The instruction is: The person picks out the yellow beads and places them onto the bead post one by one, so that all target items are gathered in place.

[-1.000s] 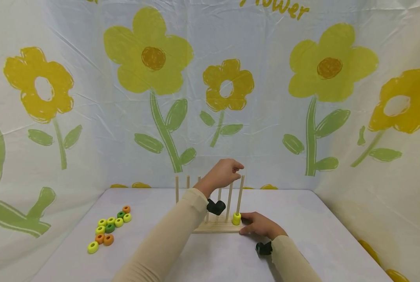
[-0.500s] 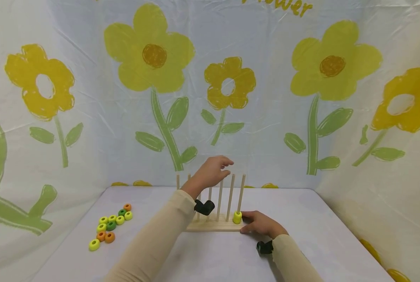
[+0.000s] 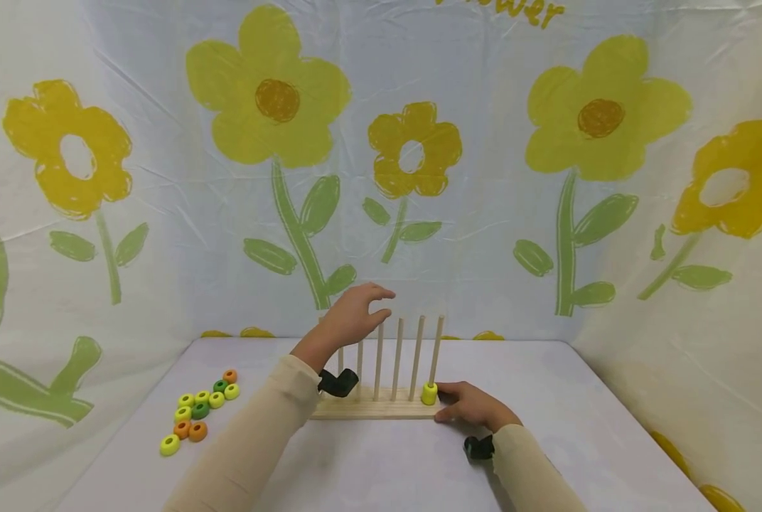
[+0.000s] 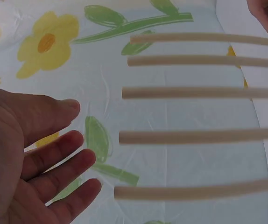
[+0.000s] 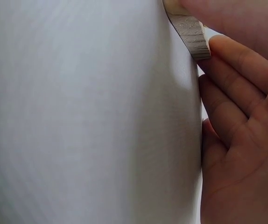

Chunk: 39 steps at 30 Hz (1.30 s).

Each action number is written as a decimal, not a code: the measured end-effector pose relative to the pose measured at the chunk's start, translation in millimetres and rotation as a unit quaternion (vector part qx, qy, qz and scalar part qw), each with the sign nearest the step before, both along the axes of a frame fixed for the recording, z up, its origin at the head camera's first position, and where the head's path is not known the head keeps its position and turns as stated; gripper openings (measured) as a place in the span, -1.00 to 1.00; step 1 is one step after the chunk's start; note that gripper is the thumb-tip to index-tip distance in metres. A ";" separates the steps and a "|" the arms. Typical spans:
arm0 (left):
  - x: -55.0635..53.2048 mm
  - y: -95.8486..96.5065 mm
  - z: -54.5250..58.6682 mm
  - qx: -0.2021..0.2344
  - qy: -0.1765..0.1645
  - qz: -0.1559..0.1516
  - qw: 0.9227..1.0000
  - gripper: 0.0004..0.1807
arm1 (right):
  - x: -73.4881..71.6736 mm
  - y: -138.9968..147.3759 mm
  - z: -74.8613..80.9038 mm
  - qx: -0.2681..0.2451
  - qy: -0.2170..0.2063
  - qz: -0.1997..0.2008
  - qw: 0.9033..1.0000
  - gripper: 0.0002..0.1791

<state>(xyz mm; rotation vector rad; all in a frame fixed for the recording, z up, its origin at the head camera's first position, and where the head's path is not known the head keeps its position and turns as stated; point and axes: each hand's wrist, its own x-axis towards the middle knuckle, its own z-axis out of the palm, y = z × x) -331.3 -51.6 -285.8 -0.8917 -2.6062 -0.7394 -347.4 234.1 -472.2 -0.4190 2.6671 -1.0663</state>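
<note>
The head view is showing the wooden rack (image 3: 381, 409) standing on the desk (image 3: 381, 469), yellow beads (image 3: 428, 394) sitting at the foot of its rightmost peg. The right hand (image 3: 477, 407) is pinching the rack's right end between thumb and fingers. The left hand (image 3: 352, 313) is hovering by the left peg tops, its fingers parted and holding nothing. Loose beads (image 3: 200, 414) are lying well apart, to the left. A low sweep of the left hand could be catching the pegs and tipping the rack; a dragging sleeve (image 3: 253, 427) could be scattering beads. The left wrist and its black mount (image 3: 338, 382) are hiding the rack's left end; the left wrist view is cutting off the pegs' feet.
</note>
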 end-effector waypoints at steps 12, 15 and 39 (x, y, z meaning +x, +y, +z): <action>13.5 -44.3 -3.3 0.017 0.036 0.035 0.999 -0.58 | -0.6 -2.8 0.4 0.011 -0.004 -0.011 1.000 -0.16; 15.4 -54.6 -6.3 0.019 0.060 0.044 0.997 -0.60 | -0.4 -4.4 -0.2 0.014 -0.006 -0.018 1.000 -0.15; 38.5 -130.9 -38.1 0.012 0.061 0.107 0.992 -0.59 | 1.5 -1.6 1.8 0.007 -0.004 -0.006 1.000 -0.16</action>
